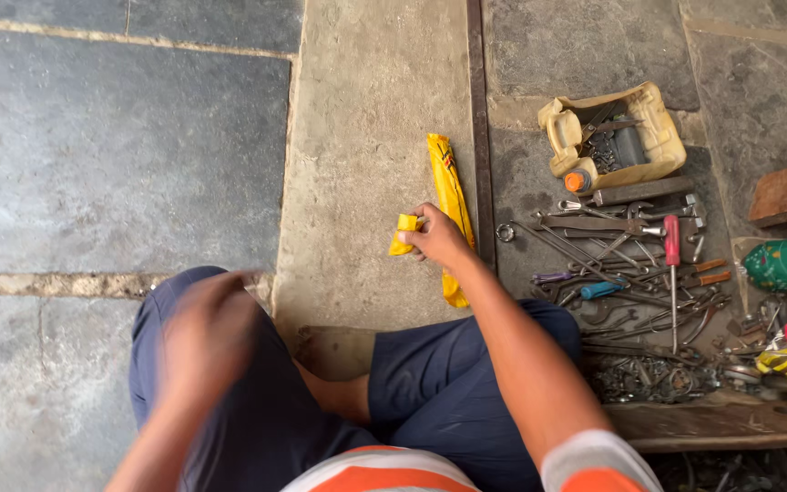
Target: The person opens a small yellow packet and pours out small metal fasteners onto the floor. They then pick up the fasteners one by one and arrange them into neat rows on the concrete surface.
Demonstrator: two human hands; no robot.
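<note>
While pinched in right hand [436,235], small yellow packet [403,234], folded, crumpled.

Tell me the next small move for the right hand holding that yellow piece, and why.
Probably bring the left hand over to the small yellow piece: the right hand pinches it alone above the stone floor, beside the long yellow packet, while the left hangs blurred over the knee.

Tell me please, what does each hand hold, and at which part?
The right hand pinches a small yellow folded piece by its right edge. The left hand is blurred over the knee; whether it holds anything cannot be told.
</note>
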